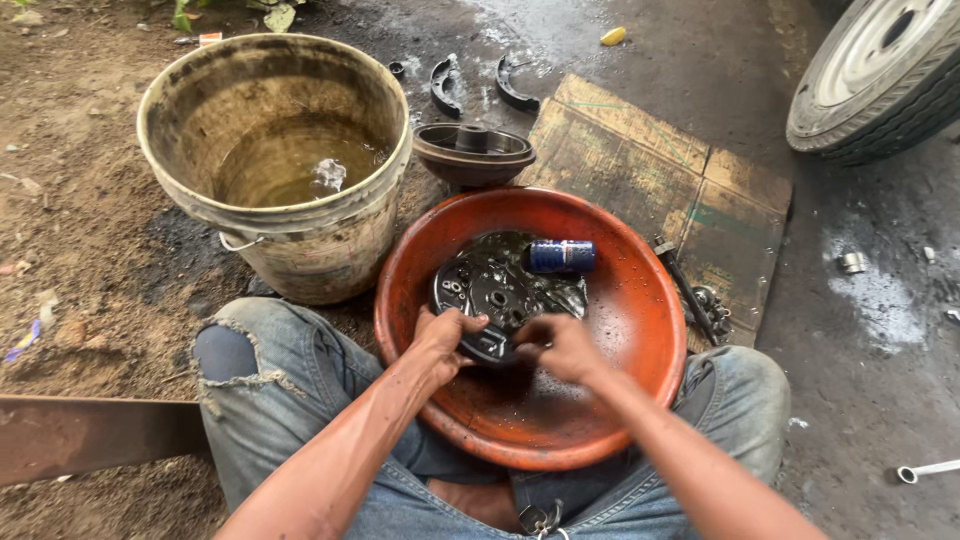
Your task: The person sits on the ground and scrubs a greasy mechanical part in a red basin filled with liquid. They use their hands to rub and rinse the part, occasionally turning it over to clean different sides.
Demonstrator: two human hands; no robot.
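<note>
An orange-brown basin (640,330) rests tilted between my knees. A dark round metal plate with holes (495,292) lies inside it in a little dirty liquid. My left hand (445,338) grips the plate's near edge. My right hand (562,345) is closed at the same edge, blurred; whether it holds something small I cannot tell. A small blue can (561,256) lies on its side in the basin beyond the plate.
A dirty bucket (290,235) of murky water stands at the left. A brake drum (473,152) and two brake shoes (480,85) lie behind the basin. Flattened cardboard (650,170), a dark tool (686,290), a wheel (880,70) and a wrench end (925,470) are to the right.
</note>
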